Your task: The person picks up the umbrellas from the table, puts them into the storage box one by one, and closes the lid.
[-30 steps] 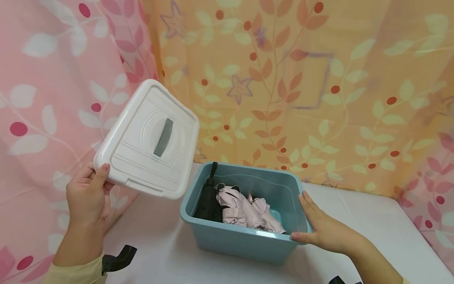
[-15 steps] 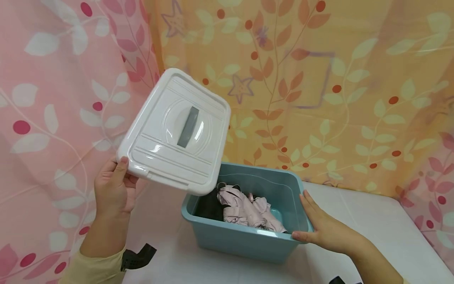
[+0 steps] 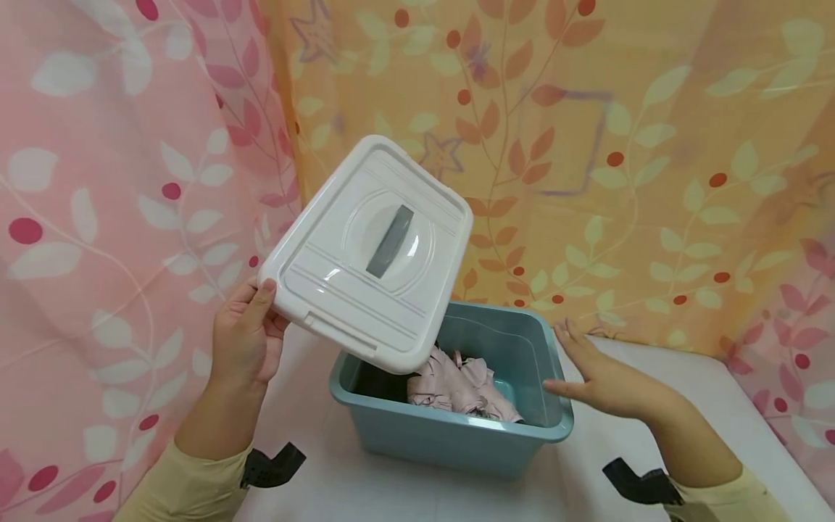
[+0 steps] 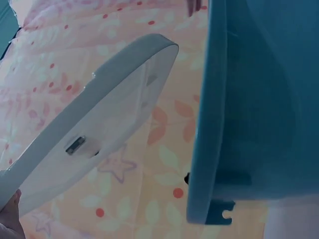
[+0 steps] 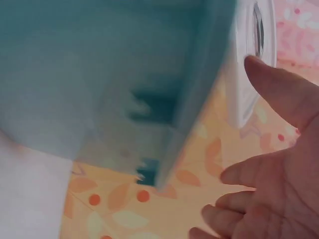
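My left hand point(image 3: 248, 337) pinches the lower left corner of a white plastic lid point(image 3: 313, 290), thumb on top and fingers beneath. The lid has a grey handle point(image 3: 390, 241) in its middle and tilts above the left part of a blue storage bin point(image 3: 450, 442). In the left wrist view the lid's underside point(image 4: 99, 134) shows. Inside the bin lie pale pink folded umbrellas point(image 3: 459, 384); the dark thing point(image 3: 381, 383) at their left is mostly hidden by the lid. Beside the bin's right rim, my right hand point(image 3: 603, 377) is held with fingers spread, holding nothing.
The bin stands on a white table point(image 3: 313, 464). Behind it hangs an orange leaf-patterned cloth point(image 3: 652, 239), and a pink patterned cloth point(image 3: 117, 254) hangs at the left. Black wrist mounts point(image 3: 274, 465) stick out from both sleeves.
My left hand has carried the lid rightward from beside the bin to over its left part, covering the black umbrella. My right hand has let go of the bin's right rim and lifted slightly.
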A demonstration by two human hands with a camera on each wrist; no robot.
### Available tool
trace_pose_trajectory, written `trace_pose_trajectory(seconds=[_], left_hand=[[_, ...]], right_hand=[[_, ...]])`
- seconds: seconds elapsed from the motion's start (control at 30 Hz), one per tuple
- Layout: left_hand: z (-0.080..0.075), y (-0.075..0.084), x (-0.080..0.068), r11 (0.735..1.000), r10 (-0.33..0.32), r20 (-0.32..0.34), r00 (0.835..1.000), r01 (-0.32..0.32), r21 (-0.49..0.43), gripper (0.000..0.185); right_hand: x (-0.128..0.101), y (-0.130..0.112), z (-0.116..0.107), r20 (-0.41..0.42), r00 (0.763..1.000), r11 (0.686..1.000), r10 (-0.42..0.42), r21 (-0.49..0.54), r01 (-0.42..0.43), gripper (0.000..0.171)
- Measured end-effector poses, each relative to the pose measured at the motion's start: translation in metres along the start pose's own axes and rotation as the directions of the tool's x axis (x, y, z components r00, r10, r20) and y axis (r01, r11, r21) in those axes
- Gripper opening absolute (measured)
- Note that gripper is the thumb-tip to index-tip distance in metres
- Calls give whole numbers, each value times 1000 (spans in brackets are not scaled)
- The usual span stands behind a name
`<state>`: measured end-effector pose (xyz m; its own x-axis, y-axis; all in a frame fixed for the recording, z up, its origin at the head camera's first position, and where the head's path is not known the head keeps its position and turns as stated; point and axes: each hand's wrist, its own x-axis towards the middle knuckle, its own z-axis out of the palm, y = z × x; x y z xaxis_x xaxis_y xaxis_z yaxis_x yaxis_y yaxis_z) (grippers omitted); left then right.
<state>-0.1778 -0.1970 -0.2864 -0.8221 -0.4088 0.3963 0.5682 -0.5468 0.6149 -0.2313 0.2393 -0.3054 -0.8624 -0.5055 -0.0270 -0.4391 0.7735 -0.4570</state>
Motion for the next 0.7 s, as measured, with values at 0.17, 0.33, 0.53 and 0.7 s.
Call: trace_pose_trajectory(seconds=[0.17, 0.33, 0.53, 0.7], left_hand=[[9, 0, -4, 1000, -11, 59, 998, 10, 5, 14], [20, -1, -10, 997, -56, 90, 994, 52, 55, 14], [32, -6, -14, 991, -105, 155, 982, 90, 103, 18], [41, -13, -17, 987, -136, 198, 971, 115, 115, 16]], right_hand=[[21, -6, -39, -124, 992, 1000, 10, 2, -10, 92], [41, -19, -70, -212, 977, 999, 1, 46, 9, 89], [64, -28, -93, -282, 959, 997, 18, 74, 3, 83], [81, -27, -103, -325, 944, 998, 53, 49, -39, 76]])
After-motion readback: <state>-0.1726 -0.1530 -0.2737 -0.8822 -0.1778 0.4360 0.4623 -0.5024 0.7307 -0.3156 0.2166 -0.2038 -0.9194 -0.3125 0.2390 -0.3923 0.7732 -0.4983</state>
